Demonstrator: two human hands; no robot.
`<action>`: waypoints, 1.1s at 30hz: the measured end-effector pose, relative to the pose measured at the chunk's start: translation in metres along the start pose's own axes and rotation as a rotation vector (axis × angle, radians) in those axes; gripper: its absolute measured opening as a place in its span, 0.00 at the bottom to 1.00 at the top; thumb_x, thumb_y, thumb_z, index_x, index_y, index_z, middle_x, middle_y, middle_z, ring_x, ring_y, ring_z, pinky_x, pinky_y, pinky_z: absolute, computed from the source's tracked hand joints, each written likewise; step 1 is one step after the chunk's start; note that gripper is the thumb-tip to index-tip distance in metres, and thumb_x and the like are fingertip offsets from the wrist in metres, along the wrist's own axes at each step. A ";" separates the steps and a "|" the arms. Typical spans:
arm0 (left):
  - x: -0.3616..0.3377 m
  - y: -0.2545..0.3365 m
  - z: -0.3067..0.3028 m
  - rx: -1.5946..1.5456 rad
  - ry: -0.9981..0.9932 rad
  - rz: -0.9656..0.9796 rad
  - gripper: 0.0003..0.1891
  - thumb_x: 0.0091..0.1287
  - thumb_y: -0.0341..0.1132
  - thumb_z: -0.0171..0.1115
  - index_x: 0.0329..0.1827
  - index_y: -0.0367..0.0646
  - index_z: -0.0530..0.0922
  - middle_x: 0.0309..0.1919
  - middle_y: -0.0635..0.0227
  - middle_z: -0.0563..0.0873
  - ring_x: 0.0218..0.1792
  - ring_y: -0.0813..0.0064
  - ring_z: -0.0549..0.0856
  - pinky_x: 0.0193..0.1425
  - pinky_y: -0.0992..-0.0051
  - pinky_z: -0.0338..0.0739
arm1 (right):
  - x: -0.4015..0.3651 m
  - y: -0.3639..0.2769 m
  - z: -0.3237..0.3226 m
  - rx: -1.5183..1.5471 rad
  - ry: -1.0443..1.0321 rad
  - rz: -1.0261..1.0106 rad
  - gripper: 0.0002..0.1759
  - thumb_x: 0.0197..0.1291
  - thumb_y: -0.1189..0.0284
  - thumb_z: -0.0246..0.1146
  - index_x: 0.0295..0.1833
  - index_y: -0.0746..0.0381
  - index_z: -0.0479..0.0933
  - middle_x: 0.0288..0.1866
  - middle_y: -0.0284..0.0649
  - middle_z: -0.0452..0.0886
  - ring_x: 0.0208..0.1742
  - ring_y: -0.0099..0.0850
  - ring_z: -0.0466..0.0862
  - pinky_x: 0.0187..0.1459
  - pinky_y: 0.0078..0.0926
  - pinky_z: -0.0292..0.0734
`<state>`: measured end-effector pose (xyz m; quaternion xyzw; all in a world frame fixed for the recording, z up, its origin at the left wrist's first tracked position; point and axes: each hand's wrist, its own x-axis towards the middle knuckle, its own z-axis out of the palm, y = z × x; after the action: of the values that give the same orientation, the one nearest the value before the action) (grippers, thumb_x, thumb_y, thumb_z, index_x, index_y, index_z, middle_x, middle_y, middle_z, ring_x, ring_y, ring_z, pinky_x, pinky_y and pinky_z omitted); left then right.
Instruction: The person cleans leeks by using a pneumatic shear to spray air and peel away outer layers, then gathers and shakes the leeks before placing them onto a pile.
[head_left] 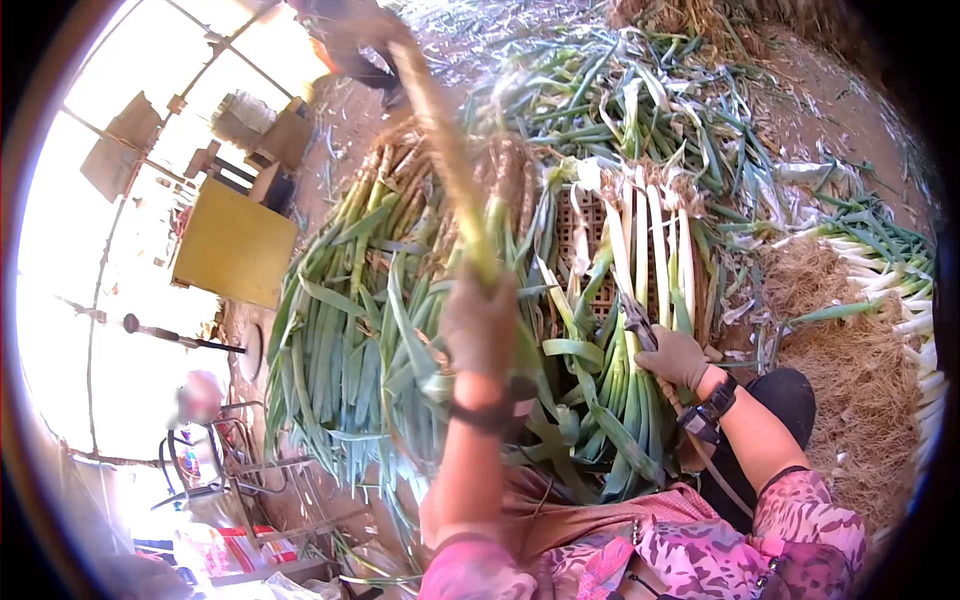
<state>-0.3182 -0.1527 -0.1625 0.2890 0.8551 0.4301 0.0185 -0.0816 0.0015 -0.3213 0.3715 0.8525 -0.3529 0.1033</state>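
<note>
In my gloved left hand (478, 325) is a long green onion (450, 165), gripped near its green part, with the brown, unpeeled end pointing up and away. Motion blurs both. My gloved right hand (675, 358) is closed on an air blow gun (634, 318), whose hose (718, 470) runs down beside my knee. The tool lies over a row of peeled green onions (640, 235) with white stems. Left of these, a thick pile of unpeeled green onions (345, 330) has brown stalks at the far end and leaves drooping toward me.
A woven plastic crate (578, 235) stands under the onions. Stripped leaves (620, 110) litter the far floor. At right are cut roots (850, 370) and a row of white-stemmed onions (925, 325). A yellow panel (235, 240) and a metal frame (240, 450) stand left.
</note>
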 end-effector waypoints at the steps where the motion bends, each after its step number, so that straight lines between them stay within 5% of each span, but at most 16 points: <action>1: 0.004 0.005 0.009 0.196 -0.118 -0.025 0.17 0.69 0.45 0.63 0.53 0.43 0.79 0.37 0.54 0.89 0.36 0.56 0.89 0.42 0.58 0.82 | -0.003 -0.001 -0.001 0.034 -0.003 -0.014 0.31 0.56 0.48 0.64 0.51 0.66 0.78 0.43 0.58 0.86 0.48 0.56 0.85 0.52 0.48 0.79; 5: 0.007 -0.108 0.121 0.206 -0.549 -0.201 0.30 0.63 0.55 0.70 0.62 0.45 0.80 0.51 0.50 0.88 0.53 0.50 0.87 0.59 0.58 0.80 | -0.019 0.003 0.009 0.139 0.002 -0.066 0.33 0.56 0.47 0.65 0.52 0.67 0.77 0.42 0.58 0.86 0.47 0.56 0.85 0.52 0.47 0.79; 6: -0.010 -0.095 0.116 0.238 -0.669 -0.262 0.27 0.60 0.49 0.75 0.55 0.37 0.84 0.45 0.51 0.90 0.46 0.56 0.89 0.54 0.61 0.81 | -0.021 0.008 0.012 0.149 0.004 -0.070 0.33 0.56 0.47 0.65 0.52 0.66 0.77 0.42 0.58 0.86 0.47 0.56 0.85 0.52 0.47 0.79; 8: -0.042 -0.176 0.157 0.368 -0.835 -0.255 0.28 0.58 0.47 0.77 0.56 0.38 0.84 0.46 0.51 0.90 0.47 0.57 0.89 0.56 0.62 0.80 | -0.045 0.000 0.006 0.164 -0.019 -0.102 0.31 0.56 0.47 0.64 0.53 0.63 0.77 0.41 0.58 0.86 0.46 0.57 0.85 0.51 0.47 0.79; 10: -0.064 -0.181 0.139 -0.079 -0.775 -0.320 0.29 0.58 0.52 0.78 0.55 0.40 0.85 0.41 0.56 0.91 0.42 0.64 0.89 0.52 0.65 0.81 | -0.077 -0.009 0.010 0.189 0.021 -0.208 0.30 0.56 0.47 0.64 0.54 0.61 0.77 0.40 0.57 0.86 0.45 0.57 0.85 0.50 0.47 0.79; 11: -0.070 -0.182 0.131 -0.182 -0.742 -0.375 0.26 0.60 0.49 0.78 0.53 0.39 0.85 0.35 0.61 0.90 0.38 0.70 0.86 0.45 0.68 0.80 | -0.090 -0.016 0.009 0.179 -0.140 -0.235 0.30 0.55 0.48 0.64 0.55 0.60 0.76 0.40 0.56 0.86 0.45 0.57 0.85 0.48 0.48 0.79; 12: -0.069 -0.249 0.160 -0.227 -0.813 -0.349 0.24 0.62 0.46 0.76 0.53 0.38 0.85 0.36 0.61 0.89 0.36 0.67 0.86 0.41 0.63 0.84 | -0.101 -0.022 0.011 0.223 -0.138 -0.242 0.30 0.55 0.48 0.64 0.55 0.60 0.76 0.40 0.56 0.86 0.45 0.56 0.85 0.48 0.48 0.79; 14: -0.064 -0.148 0.107 -0.365 -0.752 -0.563 0.19 0.67 0.41 0.70 0.55 0.38 0.82 0.41 0.58 0.86 0.36 0.57 0.87 0.36 0.45 0.87 | -0.108 -0.029 0.010 0.301 -0.112 -0.261 0.30 0.55 0.49 0.64 0.56 0.60 0.75 0.39 0.55 0.86 0.44 0.56 0.85 0.47 0.49 0.78; 15: -0.065 -0.149 0.111 -0.422 -0.690 -0.705 0.18 0.68 0.40 0.68 0.54 0.36 0.83 0.41 0.57 0.88 0.40 0.59 0.88 0.39 0.53 0.87 | -0.099 -0.025 0.015 0.291 -0.122 -0.159 0.30 0.55 0.50 0.65 0.56 0.60 0.75 0.37 0.56 0.85 0.42 0.55 0.85 0.45 0.49 0.78; 18: -0.057 -0.174 0.124 -0.038 -0.630 -0.306 0.23 0.66 0.47 0.67 0.50 0.33 0.86 0.40 0.52 0.91 0.39 0.61 0.90 0.41 0.68 0.82 | -0.105 -0.030 0.021 0.237 -0.092 -0.233 0.29 0.55 0.51 0.65 0.55 0.61 0.75 0.36 0.57 0.85 0.41 0.56 0.85 0.45 0.49 0.79; 24: -0.053 -0.139 0.115 -0.024 -0.637 -0.462 0.24 0.67 0.47 0.66 0.52 0.31 0.85 0.38 0.57 0.91 0.38 0.68 0.89 0.46 0.68 0.81 | -0.099 -0.036 0.024 0.169 -0.143 -0.144 0.30 0.55 0.51 0.64 0.53 0.65 0.74 0.38 0.57 0.85 0.43 0.56 0.85 0.48 0.49 0.79; 28: -0.052 -0.147 0.116 0.062 -0.616 -0.387 0.26 0.67 0.52 0.62 0.49 0.35 0.86 0.41 0.47 0.90 0.44 0.53 0.90 0.51 0.61 0.81 | -0.084 -0.038 0.032 0.140 -0.121 -0.160 0.30 0.55 0.51 0.65 0.53 0.65 0.75 0.38 0.57 0.85 0.43 0.56 0.85 0.48 0.49 0.79; 33: -0.050 -0.162 0.120 0.078 -0.612 -0.355 0.26 0.68 0.54 0.59 0.46 0.35 0.86 0.40 0.46 0.89 0.45 0.50 0.89 0.53 0.59 0.80 | -0.098 -0.045 0.028 0.124 -0.184 -0.173 0.31 0.56 0.51 0.64 0.54 0.65 0.74 0.38 0.57 0.85 0.43 0.56 0.85 0.48 0.50 0.79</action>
<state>-0.3204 -0.1660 -0.3697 0.2518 0.8627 0.2806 0.3370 -0.0472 -0.0938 -0.2756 0.2686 0.8447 -0.4452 0.1271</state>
